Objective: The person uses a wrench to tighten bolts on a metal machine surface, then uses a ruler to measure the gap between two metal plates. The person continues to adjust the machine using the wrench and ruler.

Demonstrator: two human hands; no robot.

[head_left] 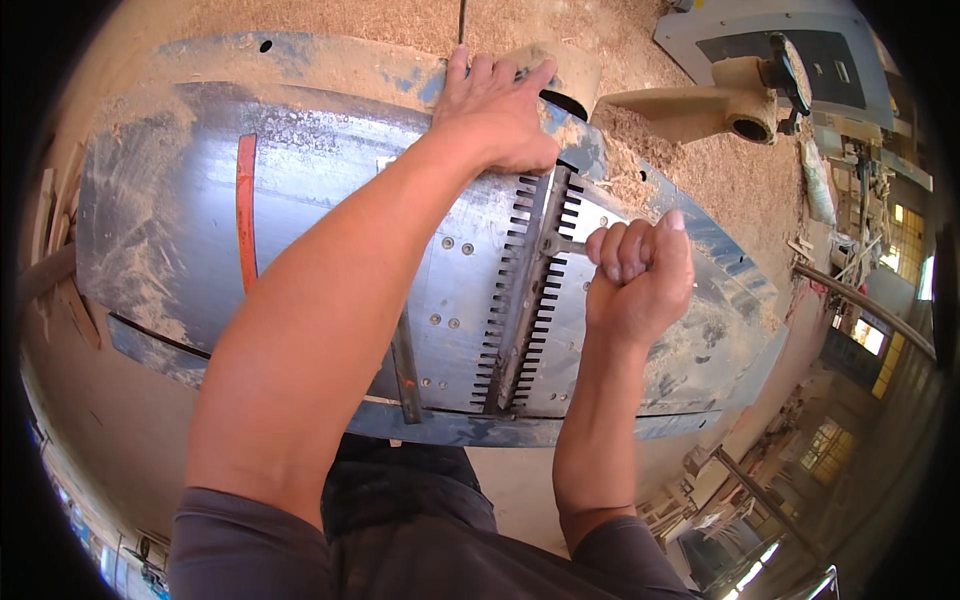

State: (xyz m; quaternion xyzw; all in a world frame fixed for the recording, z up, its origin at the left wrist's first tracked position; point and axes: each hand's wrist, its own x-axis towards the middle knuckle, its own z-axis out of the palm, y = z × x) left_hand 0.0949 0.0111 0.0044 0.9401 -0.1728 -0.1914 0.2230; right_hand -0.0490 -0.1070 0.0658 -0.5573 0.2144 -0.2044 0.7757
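Note:
A jointer with a bare metal table (340, 190) lies across the view in front of me. Its cutterhead (528, 290) shows in the slot between two toothed table lips. My right hand (645, 275) is closed around a wrench (570, 246), whose jaw sits at the upper part of the cutterhead; most of the handle is hidden in the fist. Stretched out, my left hand (495, 115) rests on the machine's far edge by the top end of the cutterhead, fingers apart and holding nothing. My left forearm crosses over the table and hides part of it.
An orange-red strip (247, 200) and a dark flat bar (405, 375) lie on the table's left part. Sawdust (350, 22) covers the floor beyond. A dusty pipe fitting with a dark handle (790, 75) and a grey machine housing (850, 60) stand at the far right.

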